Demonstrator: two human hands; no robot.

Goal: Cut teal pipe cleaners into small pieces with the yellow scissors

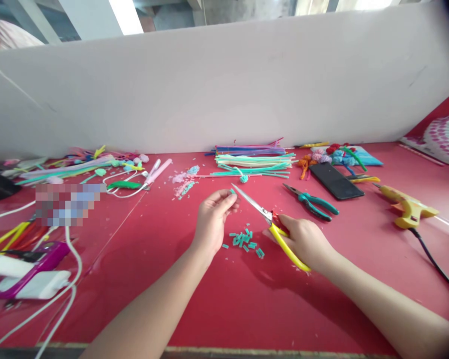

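Observation:
My left hand (216,212) pinches a small teal piece of pipe cleaner (232,191) between thumb and fingers; most of it is hidden. In my right hand (303,239) are scissors (284,244) with yellow handles, their blades pointing up and left. The blade tips lie close beside the teal piece, and I cannot tell whether they touch it. Below, between both hands, several short cut teal pieces (242,238) are scattered on the red table (224,309). Just beyond my left hand is a small teal pom-pom (244,178).
Pipe cleaners (254,160) lie in bundles at the back. Teal-handled pliers (314,203), a black phone (336,180) and a yellow glue gun (407,207) lie to the right. Fluff scraps (186,182), a pink tool (159,172) and a power strip (33,276) with white cables are leftward.

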